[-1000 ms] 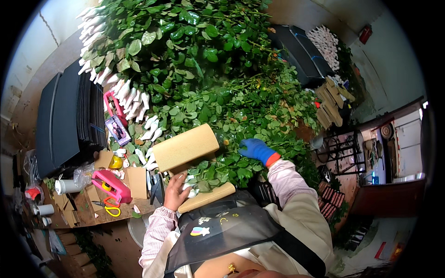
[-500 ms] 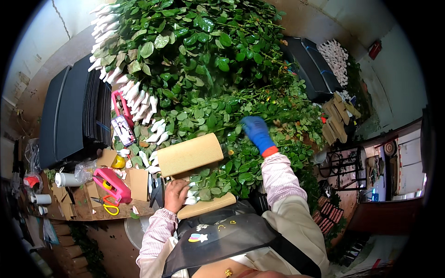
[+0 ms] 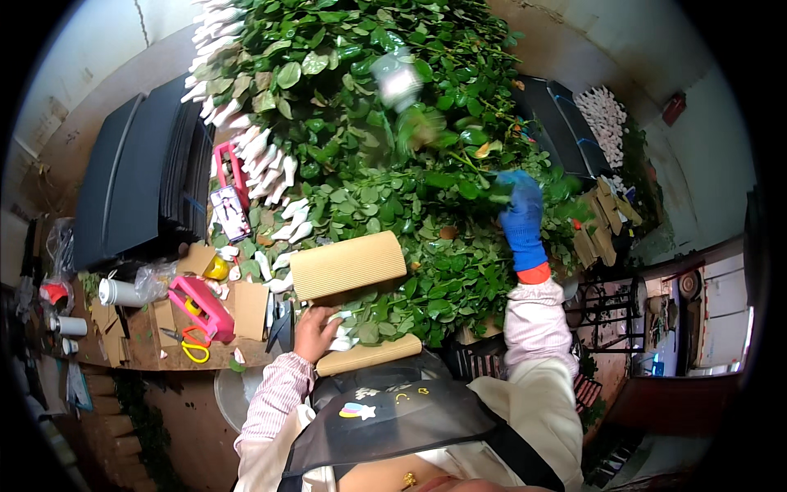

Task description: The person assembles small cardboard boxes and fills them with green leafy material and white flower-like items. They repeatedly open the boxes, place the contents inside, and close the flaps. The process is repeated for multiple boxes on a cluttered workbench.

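Item: my left hand (image 3: 313,332), bare, sleeve of pink striped cloth. It rests closed on the near end of a small bunch of stems with white-wrapped buds (image 3: 340,338), lying in a sheet of tan corrugated cardboard (image 3: 348,264) whose far flap stands just beyond my knuckles and whose near edge curls below my wrist.

Item: my right hand (image 3: 520,215), in a blue rubber glove with an orange cuff. It is raised well forward and to the right of my left hand, fingers closed around a green leafy stem (image 3: 459,176) drawn out of the large heap of cut rose stems (image 3: 369,107); the head of that stem is blurred, so I cannot tell its state, though it appears to carry a pale wrap.

Item: to the left of my left hand, a brown worktable (image 3: 139,344) bearing yellow-handled scissors (image 3: 190,344), a pink tool (image 3: 201,305), loose cardboard pieces and a white cup (image 3: 119,292). Farther left, stacked dark plastic sheets (image 3: 139,180).

Progress, as I judge it: the cardboard holds only a few stems, and the sleeve is open, not rolled shut. One stem is in hand, apart from the bunch. The heap beyond both hands remains very large, so most of the bunching looks left to do.
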A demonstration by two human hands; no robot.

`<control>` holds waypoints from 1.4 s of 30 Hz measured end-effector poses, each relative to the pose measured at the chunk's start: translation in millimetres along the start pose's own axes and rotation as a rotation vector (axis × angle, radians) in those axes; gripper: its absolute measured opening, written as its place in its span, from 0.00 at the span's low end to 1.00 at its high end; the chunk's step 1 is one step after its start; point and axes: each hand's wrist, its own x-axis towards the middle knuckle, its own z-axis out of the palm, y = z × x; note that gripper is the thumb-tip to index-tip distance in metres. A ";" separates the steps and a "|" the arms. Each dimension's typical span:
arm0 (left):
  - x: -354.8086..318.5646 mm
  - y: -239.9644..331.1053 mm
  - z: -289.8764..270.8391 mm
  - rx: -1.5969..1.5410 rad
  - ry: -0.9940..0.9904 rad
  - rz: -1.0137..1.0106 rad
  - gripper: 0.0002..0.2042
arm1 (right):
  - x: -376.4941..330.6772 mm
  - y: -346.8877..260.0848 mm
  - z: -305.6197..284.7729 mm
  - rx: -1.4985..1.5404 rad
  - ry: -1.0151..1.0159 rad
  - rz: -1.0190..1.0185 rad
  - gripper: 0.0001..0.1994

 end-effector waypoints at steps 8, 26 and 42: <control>-2.4 -0.9 -0.6 -0.116 0.033 -0.127 0.14 | -15.9 -65.9 -55.1 0.260 -0.157 0.001 0.18; -9.5 -25.1 11.2 -0.286 0.112 -0.144 0.30 | -169.5 -104.2 80.4 -0.043 -0.807 -0.010 0.13; -0.8 -4.6 -0.7 -0.025 -0.073 -0.197 0.24 | 30.3 -69.0 124.3 0.276 -0.574 0.235 0.17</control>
